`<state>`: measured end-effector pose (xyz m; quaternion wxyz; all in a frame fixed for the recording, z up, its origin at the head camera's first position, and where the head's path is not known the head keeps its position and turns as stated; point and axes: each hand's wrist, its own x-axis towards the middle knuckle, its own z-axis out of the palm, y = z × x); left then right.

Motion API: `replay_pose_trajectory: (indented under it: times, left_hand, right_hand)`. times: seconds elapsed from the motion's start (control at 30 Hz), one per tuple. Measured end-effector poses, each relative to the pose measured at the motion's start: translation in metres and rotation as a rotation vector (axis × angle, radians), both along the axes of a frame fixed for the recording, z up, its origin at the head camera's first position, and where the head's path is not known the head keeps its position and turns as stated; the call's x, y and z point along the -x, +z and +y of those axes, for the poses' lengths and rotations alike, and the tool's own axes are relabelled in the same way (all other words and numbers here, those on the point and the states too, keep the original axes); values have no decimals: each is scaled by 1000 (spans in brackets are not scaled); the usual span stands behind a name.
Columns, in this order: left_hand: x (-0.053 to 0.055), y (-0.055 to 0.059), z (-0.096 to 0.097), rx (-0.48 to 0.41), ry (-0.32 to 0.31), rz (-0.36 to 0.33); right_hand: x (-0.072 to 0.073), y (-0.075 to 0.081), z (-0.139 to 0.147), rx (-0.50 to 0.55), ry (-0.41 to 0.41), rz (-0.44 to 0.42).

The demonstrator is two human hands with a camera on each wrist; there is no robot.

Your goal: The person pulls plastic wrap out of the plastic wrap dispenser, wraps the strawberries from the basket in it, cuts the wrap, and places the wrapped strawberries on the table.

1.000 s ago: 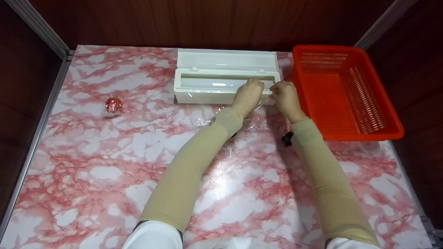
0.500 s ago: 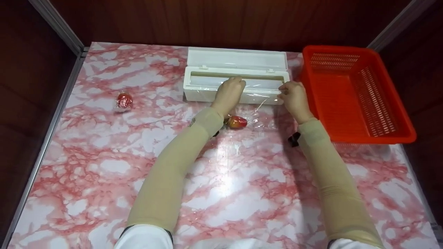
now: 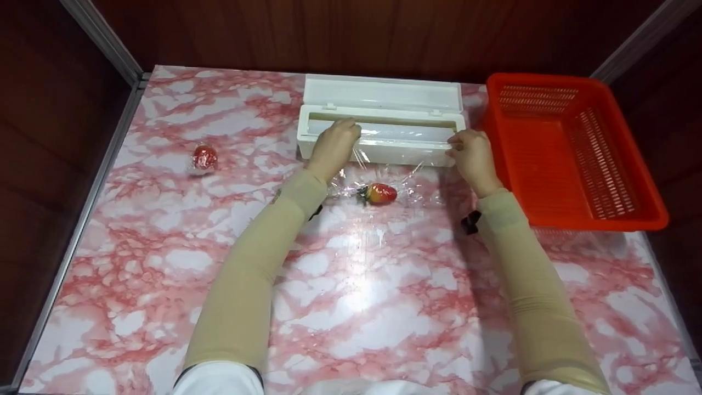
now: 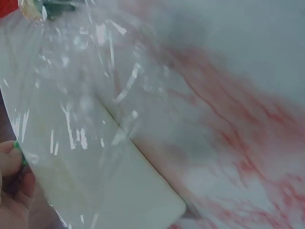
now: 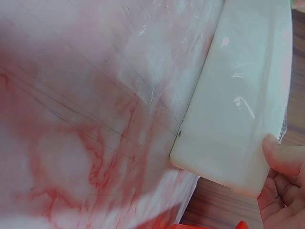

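A white cling film box (image 3: 408, 156) lies with its lid raised and a pale roll (image 3: 406, 131) inside. My left hand (image 3: 333, 148) is at its front top edge, left of the middle. In the left wrist view, the thumb and fingers pinch a small green slider (image 4: 19, 151) on that edge. My right hand (image 3: 474, 159) grips the box's right front corner, thumb on top and fingers curled behind, as the right wrist view shows. Clear cling film (image 3: 406, 178) drapes down the box front onto the table, around a red and yellow strawberry (image 3: 381, 193) with green leaves.
A red plastic basket (image 3: 540, 170) stands to the right of the box. Over on the left lies a red fruit in clear film (image 3: 205, 158). Dark wood-look panels (image 3: 351, 35) rise behind the marbled table (image 3: 351, 340) and at both sides.
My left hand has travelled leftward along the box's front edge, uncovering the strawberry. My right hand stays at the right corner. The whole head view has shifted slightly.
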<state>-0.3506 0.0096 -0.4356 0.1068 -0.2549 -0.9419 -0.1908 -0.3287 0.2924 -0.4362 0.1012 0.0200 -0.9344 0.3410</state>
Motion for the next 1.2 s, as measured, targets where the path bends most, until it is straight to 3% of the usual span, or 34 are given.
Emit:
replay_pose_trajectory:
  times: [0.4,0.73,1.2]
  left_hand:
    - [2,-1,-24,-26,-35,-6]
    - [2,1,-33,-41,-32,-48]
    - [5,-1,-45,-59,-38,-31]
  right_hand:
    - [0,1,2,6,2,-4]
    - [0,0,1,-6,-17,-19]
    - [0,1,2,6,-22,-36]
